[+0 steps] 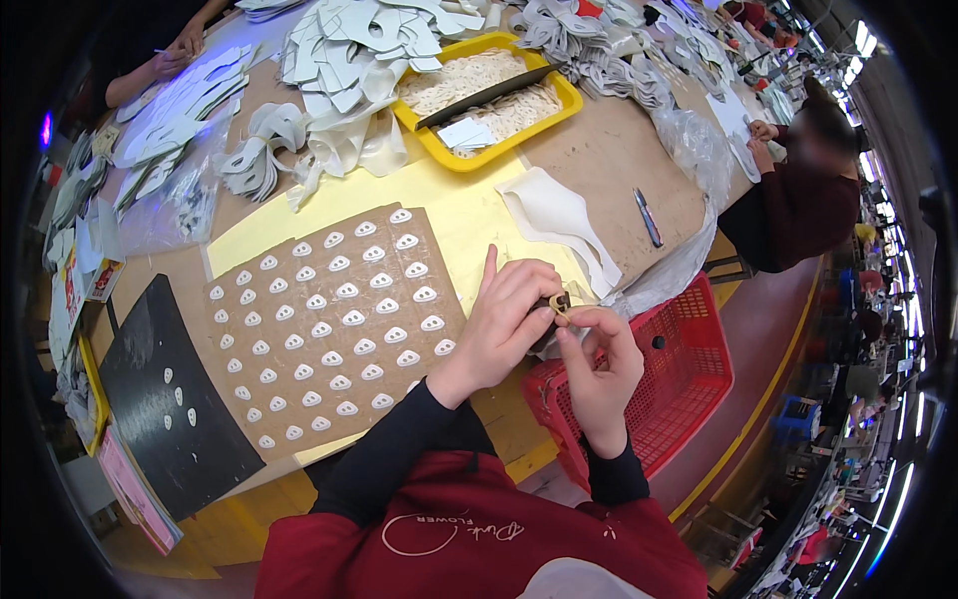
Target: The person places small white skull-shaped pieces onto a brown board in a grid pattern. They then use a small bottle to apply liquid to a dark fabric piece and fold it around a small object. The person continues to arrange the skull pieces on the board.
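My left hand (504, 324) is closed around a small dark object with a yellowish edge (559, 301), just past the table's front edge. Fingers cover most of it, so its kind cannot be made out. My right hand (604, 374) pinches at its yellowish part with thumb and forefinger. Left of my hands lies a brown cardboard sheet (289, 344) bearing rows of small white rounded pieces (346, 291), each with two dark holes. A black board (180, 349) farther left carries several more such pieces (179, 395). Beyond my hands rests a curved white cut sheet (559, 215).
A yellow tray (574, 100) of small pale pieces has a black bar (484, 96) across it. Stacks of white cut shapes (354, 50) fill the far side. A pen (649, 218) lies right. A red basket (699, 389) stands below. Co-workers (813, 190) sit nearby.
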`<action>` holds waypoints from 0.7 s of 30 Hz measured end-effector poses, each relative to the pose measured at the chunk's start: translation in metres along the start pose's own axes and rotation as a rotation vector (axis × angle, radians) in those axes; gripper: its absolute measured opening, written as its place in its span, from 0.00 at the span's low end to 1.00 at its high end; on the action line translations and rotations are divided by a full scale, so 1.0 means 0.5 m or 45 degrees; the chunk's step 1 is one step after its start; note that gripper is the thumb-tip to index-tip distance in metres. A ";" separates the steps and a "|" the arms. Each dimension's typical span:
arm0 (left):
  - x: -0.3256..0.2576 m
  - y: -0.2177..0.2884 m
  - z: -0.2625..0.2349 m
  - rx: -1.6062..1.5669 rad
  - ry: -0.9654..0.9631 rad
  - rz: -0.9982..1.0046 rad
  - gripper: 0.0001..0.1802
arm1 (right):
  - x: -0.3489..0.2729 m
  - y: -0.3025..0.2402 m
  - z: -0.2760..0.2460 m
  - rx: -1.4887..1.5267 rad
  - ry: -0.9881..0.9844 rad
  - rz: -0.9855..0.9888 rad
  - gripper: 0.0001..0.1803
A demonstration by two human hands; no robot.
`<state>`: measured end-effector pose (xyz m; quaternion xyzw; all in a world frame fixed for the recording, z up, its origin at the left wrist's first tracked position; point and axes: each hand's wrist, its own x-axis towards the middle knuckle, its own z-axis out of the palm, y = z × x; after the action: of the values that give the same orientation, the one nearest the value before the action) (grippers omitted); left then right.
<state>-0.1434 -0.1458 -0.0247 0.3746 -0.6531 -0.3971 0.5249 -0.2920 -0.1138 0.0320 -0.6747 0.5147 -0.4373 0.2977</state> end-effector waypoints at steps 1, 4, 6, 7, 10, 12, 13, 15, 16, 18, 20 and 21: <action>0.001 0.000 0.001 0.020 -0.015 0.033 0.08 | 0.001 -0.006 -0.003 -0.153 0.007 -0.027 0.10; 0.001 -0.001 -0.001 0.112 0.005 0.054 0.06 | 0.031 -0.011 -0.012 -0.488 0.094 -0.444 0.10; 0.001 -0.004 -0.001 0.107 0.029 0.029 0.08 | 0.043 -0.001 -0.026 -0.531 0.065 -0.417 0.11; 0.001 -0.007 -0.002 0.106 0.042 0.016 0.08 | 0.045 0.004 -0.030 -0.551 0.050 -0.404 0.11; 0.002 -0.009 0.001 0.143 0.070 0.044 0.08 | 0.042 0.005 -0.036 -0.693 -0.099 -0.368 0.08; 0.004 -0.007 -0.003 0.113 0.054 0.006 0.08 | 0.043 0.010 -0.035 -0.728 -0.162 -0.472 0.08; 0.006 -0.006 -0.004 0.098 0.048 -0.012 0.08 | 0.046 0.019 -0.033 -0.697 -0.189 -0.582 0.08; 0.005 -0.004 -0.007 0.101 0.002 -0.007 0.08 | 0.058 0.029 -0.035 -0.623 -0.277 -0.728 0.08; 0.005 -0.004 -0.008 0.101 -0.020 -0.003 0.09 | 0.065 0.033 -0.045 -0.588 -0.333 -0.758 0.08; 0.002 -0.005 -0.009 0.104 -0.016 0.020 0.09 | 0.072 0.036 -0.045 -0.516 -0.411 -0.784 0.09; 0.000 -0.008 -0.012 0.117 -0.010 0.032 0.09 | 0.077 0.034 -0.042 -0.460 -0.448 -0.783 0.09; -0.001 -0.011 -0.015 0.130 -0.006 0.032 0.09 | 0.075 0.036 -0.039 -0.426 -0.465 -0.733 0.08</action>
<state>-0.1358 -0.1486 -0.0290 0.3918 -0.6784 -0.3576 0.5083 -0.3141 -0.1541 0.0360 -0.8978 0.3068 -0.2855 0.1351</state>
